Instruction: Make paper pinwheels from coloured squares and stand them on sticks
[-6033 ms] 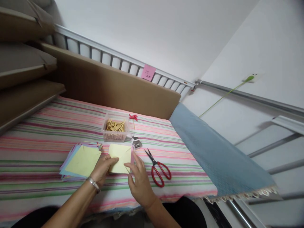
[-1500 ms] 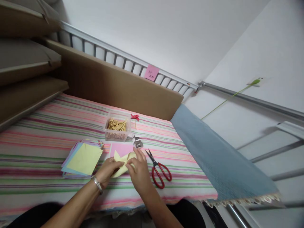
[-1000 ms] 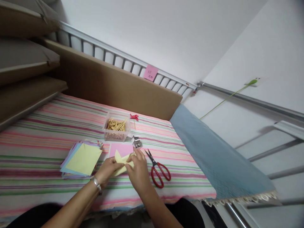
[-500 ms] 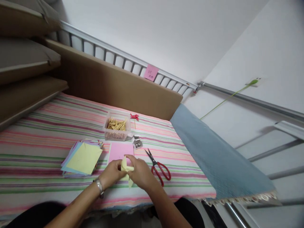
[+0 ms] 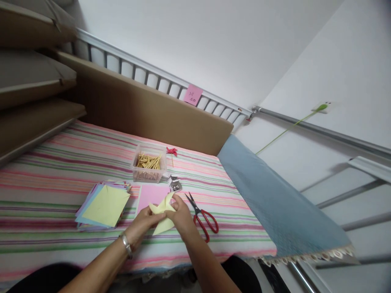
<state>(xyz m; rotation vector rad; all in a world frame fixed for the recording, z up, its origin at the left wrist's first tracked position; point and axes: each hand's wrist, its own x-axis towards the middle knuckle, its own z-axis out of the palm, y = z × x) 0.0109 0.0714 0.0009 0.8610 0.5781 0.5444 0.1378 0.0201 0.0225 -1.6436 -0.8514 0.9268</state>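
A yellow paper pinwheel (image 5: pixel 164 226), its corners cut and bent toward the middle, is held between my two hands over the striped cloth. My left hand (image 5: pixel 145 221) is closed on its left side. From the right, my right hand (image 5: pixel 181 215) pinches it near the centre; its fingertips are partly hidden. Behind the pinwheel lies a pink paper sheet (image 5: pixel 149 197), partly covered by my hands. Red-handled scissors (image 5: pixel 201 213) lie spread to the right. A stack of coloured paper (image 5: pixel 105 205), yellow sheet on top, sits on the left.
A clear plastic box (image 5: pixel 148 176) holds many thin sticks. Beside it are a finished red pinwheel (image 5: pixel 172 151) on a stick and a small packet of shiny pins (image 5: pixel 175 185). A cardboard panel (image 5: pixel 146 106) stands along the back; a blue cloth (image 5: pixel 269 195) hangs at the right.
The yellow paper has turned and spread open, showing broad flaps where it was gathered tightly. My hands stay on it and have shifted slightly. The view has moved a little.
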